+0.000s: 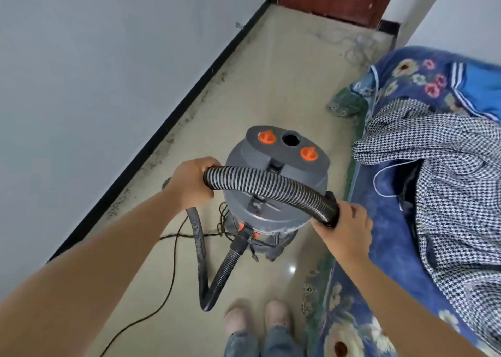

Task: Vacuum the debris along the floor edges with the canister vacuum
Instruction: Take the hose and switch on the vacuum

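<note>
Hose [271, 186], ribbed and likely floppy, is gripped by left hand [189, 183] mid-length and right hand [347, 226] at its stiff cuff [332, 210], the better hold.

The beige floor [271, 91] carries the grey canister vacuum [273, 191] — dark debris [173, 140] lining its black skirting edge.

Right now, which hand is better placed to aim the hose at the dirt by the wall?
Probably the right hand: it grips the hose at its free end. The left hand holds mid-hose, though nearer the dirt.
</note>
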Available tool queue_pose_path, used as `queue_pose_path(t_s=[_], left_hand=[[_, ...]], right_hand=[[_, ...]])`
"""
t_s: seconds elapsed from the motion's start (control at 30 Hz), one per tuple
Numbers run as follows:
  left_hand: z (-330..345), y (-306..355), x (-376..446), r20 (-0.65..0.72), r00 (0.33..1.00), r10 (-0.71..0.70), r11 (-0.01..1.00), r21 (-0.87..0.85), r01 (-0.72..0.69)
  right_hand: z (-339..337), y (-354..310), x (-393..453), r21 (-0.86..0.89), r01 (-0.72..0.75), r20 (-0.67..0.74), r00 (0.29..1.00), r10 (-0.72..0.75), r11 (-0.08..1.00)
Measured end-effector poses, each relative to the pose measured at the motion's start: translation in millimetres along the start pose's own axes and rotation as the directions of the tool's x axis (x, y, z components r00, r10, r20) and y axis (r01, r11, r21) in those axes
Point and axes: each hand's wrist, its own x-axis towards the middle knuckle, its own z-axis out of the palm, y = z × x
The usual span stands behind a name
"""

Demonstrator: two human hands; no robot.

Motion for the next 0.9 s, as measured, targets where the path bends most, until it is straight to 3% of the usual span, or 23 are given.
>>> queue_pose_path(t_s=[0.03, 0.07, 0.1, 0.13, 0.17, 0.23, 0.27, 0.33, 0.47, 0.53, 0.6, 0.67, 0.77, 0.83, 0.9], left_hand=[[-10, 3, 2, -0.026, 1.000, -0.010, 1.000, 0.013, 0.011], [-18, 7, 3, -0.050, 0.999, -0.010, 1.000, 0.028, 0.012], [-24, 9, 4, -0.077, 0.997, -0.012, 1.000, 0.024, 0.013], [-29, 11, 5, -0.113, 0.994, -0.016, 1.000, 0.007, 0.017], [-34, 12, 6, -0.145, 0.989, -0.020, 1.000, -0.006, 0.019], [-39, 12, 5, -0.139, 0.990, -0.017, 0.999, 0.039, 0.023], [-39, 12, 4, -0.102, 0.995, -0.016, 0.997, 0.076, 0.024], [-31, 15, -2, -0.030, 0.999, -0.013, 0.994, 0.104, 0.016], [-12, 16, -7, 0.175, 0.983, -0.062, 0.967, 0.254, 0.015], [-12, 9, -5, 0.295, 0.947, -0.128, 0.933, 0.359, 0.014], [-22, 4, -3, 0.340, 0.918, -0.205, 0.938, 0.337, 0.084], [-36, 5, 0, 0.285, 0.929, -0.237, 0.958, 0.229, 0.174], [-58, 16, 7, 0.106, 0.954, -0.280, 0.952, -0.095, 0.290], [-73, 27, 14, 0.011, 0.940, -0.340, 0.881, -0.347, 0.323], [-87, 35, 24, -0.032, 0.919, -0.394, 0.744, -0.597, 0.299]], right_hand=[[-5, -10, 3, 0.144, -0.229, 0.148, 0.967, 0.208, 0.963], [-11, -23, 7, 0.344, -0.446, 0.330, 0.881, 0.339, 0.826], [-16, -37, 12, 0.531, -0.610, 0.480, 0.789, 0.384, 0.588], [-20, -49, 19, 0.668, -0.671, 0.555, 0.737, 0.384, 0.322], [-23, -56, 28, 0.755, -0.650, 0.578, 0.722, 0.379, 0.085], [-36, -67, 44, 0.823, -0.492, 0.563, 0.770, 0.299, -0.283], [-43, -71, 50, 0.813, -0.431, 0.545, 0.800, 0.250, -0.391], [-54, -81, 61, 0.805, -0.395, 0.528, 0.817, 0.232, -0.443], [-64, -102, 87, 0.804, -0.479, 0.547, 0.828, 0.124, -0.351], [-64, -108, 94, 0.803, -0.542, 0.581, 0.805, 0.120, -0.248], [-56, -107, 96, 0.819, -0.571, 0.574, 0.809, 0.128, -0.065], [-49, -109, 100, 0.842, -0.519, 0.514, 0.855, 0.074, 0.149], [-52, -127, 102, 0.809, -0.391, 0.473, 0.877, -0.090, 0.440], [-62, -145, 101, 0.759, -0.271, 0.489, 0.838, -0.243, 0.592], [-71, -160, 97, 0.704, -0.093, 0.518, 0.745, -0.420, 0.704]])
